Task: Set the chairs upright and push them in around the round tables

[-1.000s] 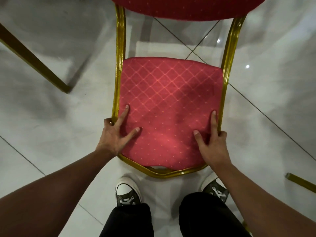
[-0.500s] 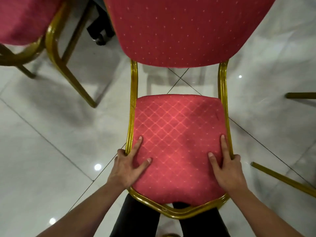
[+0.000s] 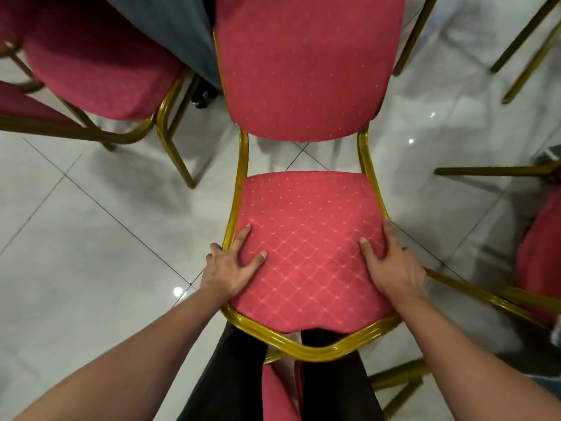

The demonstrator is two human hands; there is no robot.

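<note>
Legs: black trousers [image 3: 230, 369] stood directly under the front rail of the chair; a strip of red fabric [image 3: 274, 396] showed between them.
Left hand: left hand [image 3: 226, 268] gripped the left edge of the seat, thumb and forefinger spread flat on the cushion, other fingers curled over the gold frame.
Right hand: right hand [image 3: 391, 265] gripped the right edge likewise, thumb on the cushion, fingers wrapped over the side rail.
Task chair: red banquet chair [image 3: 306, 244] was upright on the white tiled floor [image 3: 91, 238], backrest on the far side from the person, seat front against the legs.
Right side: another gold chair frame [image 3: 473, 294] lay just beside the right hand.
Left, farther: neighbouring red chair [image 3: 91, 65] stood near the backrest.
Far: grey cloth [image 3: 176, 28] hung between the two backrests; whether it belonged to a table could not be told.
</note>
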